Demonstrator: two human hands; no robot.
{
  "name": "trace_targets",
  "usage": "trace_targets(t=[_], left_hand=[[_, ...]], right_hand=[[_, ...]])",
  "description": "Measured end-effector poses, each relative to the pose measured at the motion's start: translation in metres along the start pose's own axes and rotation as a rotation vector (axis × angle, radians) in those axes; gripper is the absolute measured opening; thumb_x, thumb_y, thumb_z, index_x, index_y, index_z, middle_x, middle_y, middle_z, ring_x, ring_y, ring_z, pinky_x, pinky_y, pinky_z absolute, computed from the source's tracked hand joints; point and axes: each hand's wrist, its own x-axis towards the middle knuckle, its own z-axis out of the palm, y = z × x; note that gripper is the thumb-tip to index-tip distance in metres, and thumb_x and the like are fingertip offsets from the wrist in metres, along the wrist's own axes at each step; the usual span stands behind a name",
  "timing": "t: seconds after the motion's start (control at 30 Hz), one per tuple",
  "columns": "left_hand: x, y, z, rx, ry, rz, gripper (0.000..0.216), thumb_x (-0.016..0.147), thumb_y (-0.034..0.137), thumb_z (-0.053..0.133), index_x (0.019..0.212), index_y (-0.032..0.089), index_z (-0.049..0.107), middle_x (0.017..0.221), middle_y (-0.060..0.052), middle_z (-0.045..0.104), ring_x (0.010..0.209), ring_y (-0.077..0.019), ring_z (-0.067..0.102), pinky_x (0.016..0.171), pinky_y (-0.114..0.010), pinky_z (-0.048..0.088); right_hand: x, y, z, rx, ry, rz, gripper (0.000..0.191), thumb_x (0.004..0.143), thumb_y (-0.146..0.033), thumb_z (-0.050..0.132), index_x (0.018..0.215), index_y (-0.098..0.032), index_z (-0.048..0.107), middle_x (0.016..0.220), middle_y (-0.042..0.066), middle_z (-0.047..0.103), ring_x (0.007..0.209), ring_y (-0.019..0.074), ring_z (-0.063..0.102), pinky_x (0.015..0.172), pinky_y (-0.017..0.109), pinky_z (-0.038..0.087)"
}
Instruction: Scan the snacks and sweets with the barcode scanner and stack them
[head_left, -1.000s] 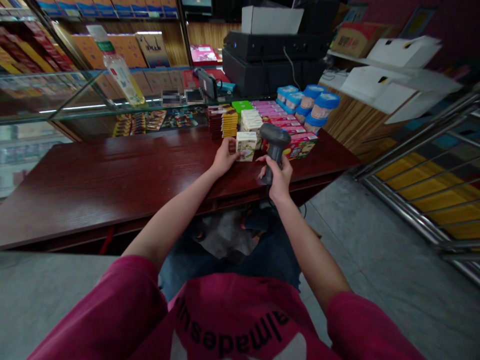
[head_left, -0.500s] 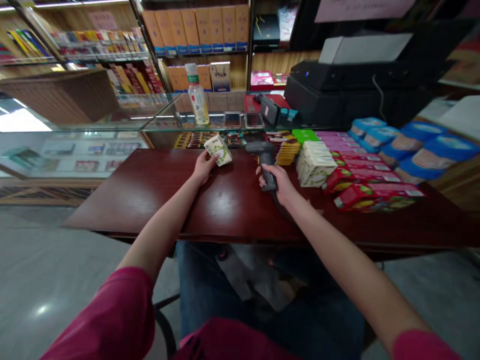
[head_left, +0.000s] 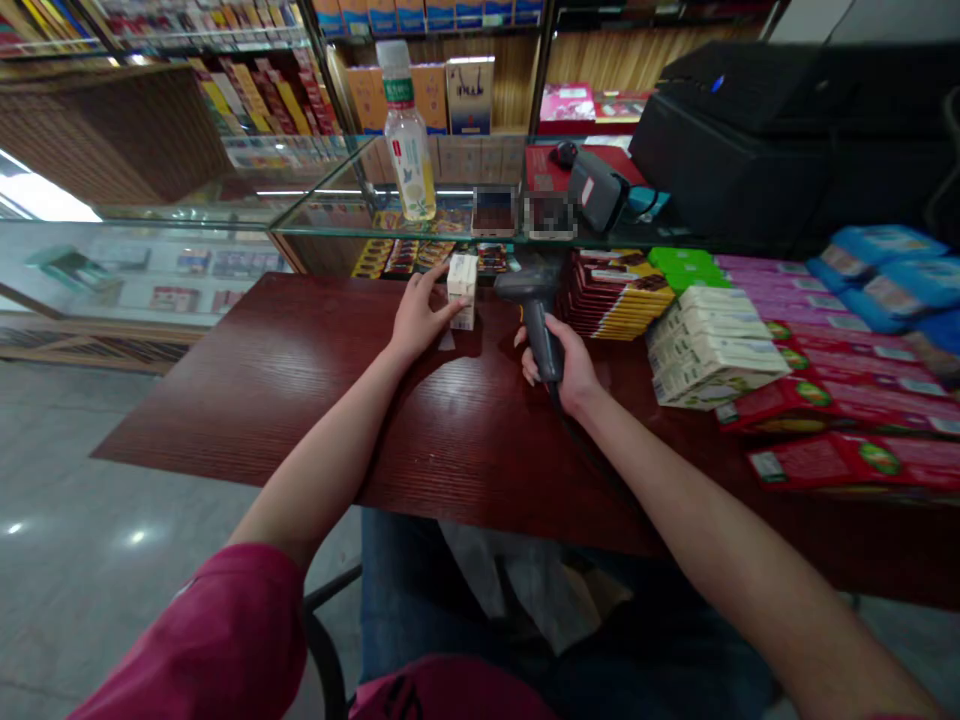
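A small white box (head_left: 463,290) stands upright at the back of the dark red wooden desk (head_left: 322,400). My left hand (head_left: 421,315) grips it from the left, thumb on the near side and fingers behind. In my right hand (head_left: 570,365) is a black barcode scanner (head_left: 534,310), held by its handle with the head pointing left toward the box. The scanner's cable runs down past my right forearm. Right of the scanner stand a row of yellow-brown packets (head_left: 619,290) and a stack of similar white boxes (head_left: 709,350).
Red boxes (head_left: 847,400), pink packs (head_left: 787,285) and blue-topped packs (head_left: 892,265) crowd the desk's right side. Behind it, a glass counter holds a drink bottle (head_left: 410,140) and a black device (head_left: 598,190). A large black machine (head_left: 750,150) stands at the back right.
The white box has turned from lying tilted to standing upright in my left hand, nearer the scanner. My view has shifted closer to the desk; the scanner stays in my right hand.
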Motion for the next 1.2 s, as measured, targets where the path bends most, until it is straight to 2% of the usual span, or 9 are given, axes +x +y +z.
trace_targets(t=[0.17,0.27,0.37,0.57,0.87,0.97,1.07,1.13,1.2], left_hand=[[-0.001,-0.001,-0.007,-0.217,-0.134,-0.042,0.083,0.068,0.054,0.097,0.14,0.027,0.066,0.142,-0.011,0.06,0.148,-0.0364,0.048,0.122,-0.052,0.046],[-0.001,0.002,-0.004,-0.377,-0.245,-0.079,0.078,0.07,0.056,0.095,0.136,0.024,0.068,0.141,-0.012,0.067,0.141,-0.0352,0.059,0.119,-0.054,0.05],[0.001,0.003,-0.002,-0.452,-0.149,-0.171,0.072,0.074,0.058,0.092,0.13,0.019,0.07,0.129,-0.012,0.076,0.127,-0.0337,0.07,0.113,-0.052,0.056],[0.003,-0.004,-0.006,-0.52,0.083,-0.372,0.064,0.082,0.059,0.085,0.125,0.014,0.07,0.121,-0.014,0.08,0.112,-0.0308,0.077,0.101,-0.046,0.063],[0.003,-0.008,0.001,-0.512,0.105,-0.346,0.045,0.087,0.047,0.083,0.118,0.016,0.072,0.121,-0.014,0.079,0.118,-0.0322,0.075,0.107,-0.049,0.06],[0.003,-0.008,-0.004,-0.568,0.051,-0.324,0.054,0.087,0.046,0.084,0.13,0.018,0.067,0.121,-0.014,0.078,0.121,-0.0339,0.074,0.108,-0.053,0.059],[0.003,-0.008,-0.022,-0.607,-0.121,-0.277,0.072,0.08,0.051,0.089,0.142,0.023,0.063,0.122,-0.012,0.079,0.125,-0.0349,0.072,0.109,-0.054,0.058],[0.002,-0.009,-0.038,-0.592,-0.198,-0.245,0.073,0.076,0.053,0.091,0.138,0.022,0.067,0.127,-0.012,0.078,0.13,-0.0356,0.069,0.112,-0.053,0.056],[0.001,-0.01,-0.051,-0.565,-0.182,-0.243,0.068,0.076,0.053,0.091,0.132,0.02,0.072,0.132,-0.012,0.077,0.133,-0.0353,0.068,0.114,-0.051,0.055]], right_hand=[[-0.008,-0.006,0.0,-0.027,-0.008,0.028,0.046,0.087,-0.068,0.068,0.088,-0.022,0.061,0.072,0.0,0.064,0.042,0.0098,0.048,0.037,0.027,0.042],[-0.015,-0.009,0.005,-0.082,0.0,0.015,0.042,0.089,-0.063,0.07,0.087,-0.022,0.061,0.073,0.0,0.066,0.04,0.0097,0.048,0.035,0.027,0.041],[-0.023,-0.01,0.013,-0.135,-0.002,-0.021,0.036,0.086,-0.055,0.077,0.091,-0.023,0.061,0.082,0.0,0.071,0.039,0.0088,0.05,0.032,0.026,0.04],[-0.034,-0.008,0.026,-0.189,-0.077,0.027,0.042,0.079,-0.046,0.087,0.104,-0.022,0.064,0.085,0.001,0.075,0.039,0.0079,0.052,0.029,0.023,0.04],[-0.037,-0.007,0.027,-0.206,-0.104,0.042,0.04,0.079,-0.045,0.088,0.102,-0.02,0.066,0.08,0.001,0.074,0.038,0.0082,0.05,0.028,0.022,0.04],[-0.037,-0.009,0.027,-0.197,-0.07,0.015,0.039,0.079,-0.046,0.088,0.1,-0.021,0.067,0.084,0.002,0.075,0.039,0.0084,0.051,0.029,0.023,0.041],[-0.036,-0.013,0.026,-0.194,-0.02,-0.019,0.035,0.082,-0.049,0.085,0.093,-0.022,0.066,0.085,0.002,0.075,0.039,0.0083,0.051,0.03,0.023,0.042],[-0.035,-0.015,0.024,-0.199,0.001,-0.034,0.034,0.084,-0.051,0.082,0.088,-0.022,0.065,0.079,0.001,0.072,0.038,0.0083,0.049,0.031,0.023,0.041],[-0.034,-0.016,0.023,-0.199,0.012,-0.038,0.034,0.085,-0.053,0.08,0.085,-0.022,0.065,0.071,0.0,0.069,0.037,0.0089,0.048,0.031,0.024,0.04]])
